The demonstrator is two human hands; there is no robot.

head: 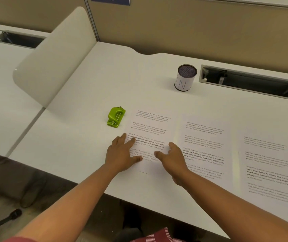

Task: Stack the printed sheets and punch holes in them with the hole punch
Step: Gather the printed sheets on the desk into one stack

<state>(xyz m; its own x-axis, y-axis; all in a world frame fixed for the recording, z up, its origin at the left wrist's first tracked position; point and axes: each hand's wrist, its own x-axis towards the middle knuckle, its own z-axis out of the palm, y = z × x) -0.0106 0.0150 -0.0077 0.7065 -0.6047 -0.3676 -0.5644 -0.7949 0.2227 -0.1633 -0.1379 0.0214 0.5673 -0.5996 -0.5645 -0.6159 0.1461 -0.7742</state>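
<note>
Three printed sheets lie side by side on the white desk [80,119]: a left sheet [151,127], a middle sheet [205,137] and a right sheet [269,163]. My left hand [122,152] rests flat with spread fingers on the left sheet's left edge. My right hand [172,158] hovers or rests, fingers apart, over the seam between the left and middle sheets. Neither hand grips anything. A green hole punch [115,117] sits just left of the left sheet, beyond my left hand.
A cylindrical mesh pen cup [185,78] with a white label stands behind the sheets. An open cable tray slot [251,82] runs along the back right. A beige divider panel [52,63] rises at the left. The desk's front edge is near my forearms.
</note>
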